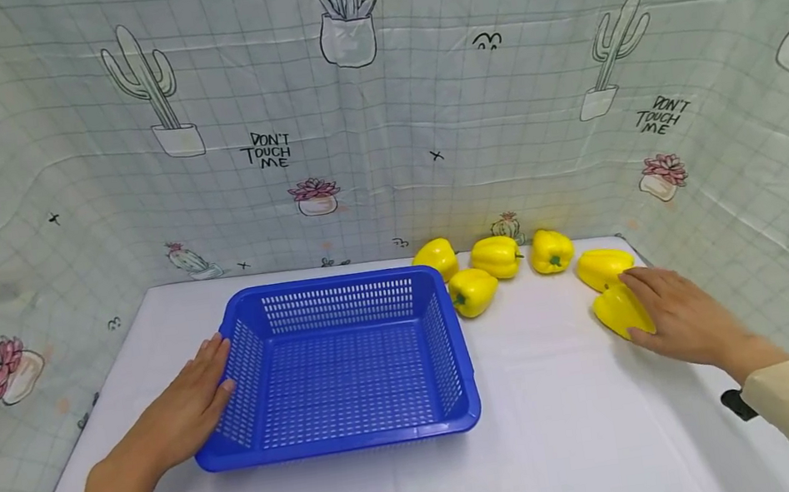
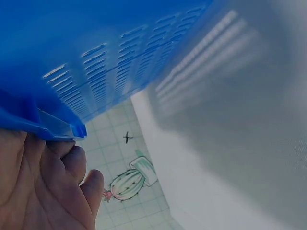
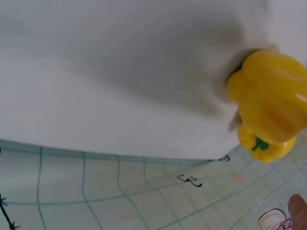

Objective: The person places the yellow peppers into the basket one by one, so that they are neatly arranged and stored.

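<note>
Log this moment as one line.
left hand: touching blue basket, left rim | right hand: at frontmost yellow pepper, grip unclear | five other peppers: on table, outside basket

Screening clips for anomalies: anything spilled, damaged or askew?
Nothing stands out. The blue basket sits upright, the six yellow peppers look intact where visible, and no spill shows on the white tabletop.

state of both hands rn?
Left hand: open, touching the blue basket.
Right hand: at the nearest yellow bell pepper; can't tell whether it's gripping.

Dim, soft-shadowed wrist views
</note>
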A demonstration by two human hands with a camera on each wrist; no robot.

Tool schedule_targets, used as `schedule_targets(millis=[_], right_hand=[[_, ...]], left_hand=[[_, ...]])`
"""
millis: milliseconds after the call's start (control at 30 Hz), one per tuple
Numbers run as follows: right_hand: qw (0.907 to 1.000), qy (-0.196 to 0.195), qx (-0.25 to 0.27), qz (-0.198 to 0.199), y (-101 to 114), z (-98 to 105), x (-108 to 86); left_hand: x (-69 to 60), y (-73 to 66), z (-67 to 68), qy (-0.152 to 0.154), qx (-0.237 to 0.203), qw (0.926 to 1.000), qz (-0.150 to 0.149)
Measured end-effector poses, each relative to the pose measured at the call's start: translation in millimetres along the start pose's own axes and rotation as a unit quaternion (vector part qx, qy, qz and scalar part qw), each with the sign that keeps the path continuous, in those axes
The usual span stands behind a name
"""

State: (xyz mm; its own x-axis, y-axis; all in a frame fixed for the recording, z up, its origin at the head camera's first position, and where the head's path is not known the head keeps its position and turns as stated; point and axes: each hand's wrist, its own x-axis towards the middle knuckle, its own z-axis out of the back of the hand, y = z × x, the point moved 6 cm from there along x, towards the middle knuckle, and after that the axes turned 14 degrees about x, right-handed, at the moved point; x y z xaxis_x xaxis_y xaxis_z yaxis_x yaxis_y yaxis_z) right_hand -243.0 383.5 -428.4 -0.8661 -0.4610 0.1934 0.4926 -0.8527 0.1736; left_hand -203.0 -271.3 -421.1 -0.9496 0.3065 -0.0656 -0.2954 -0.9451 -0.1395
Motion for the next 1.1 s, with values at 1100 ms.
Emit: schedule_targets(millis=[1100], right_hand=[[0.9973,0.067,0.01,-0.03,-20,-28,10.5]], left_hand=[[-40.3,-6.1,-7.9,-0.011,0.017,0.9998,0.006]])
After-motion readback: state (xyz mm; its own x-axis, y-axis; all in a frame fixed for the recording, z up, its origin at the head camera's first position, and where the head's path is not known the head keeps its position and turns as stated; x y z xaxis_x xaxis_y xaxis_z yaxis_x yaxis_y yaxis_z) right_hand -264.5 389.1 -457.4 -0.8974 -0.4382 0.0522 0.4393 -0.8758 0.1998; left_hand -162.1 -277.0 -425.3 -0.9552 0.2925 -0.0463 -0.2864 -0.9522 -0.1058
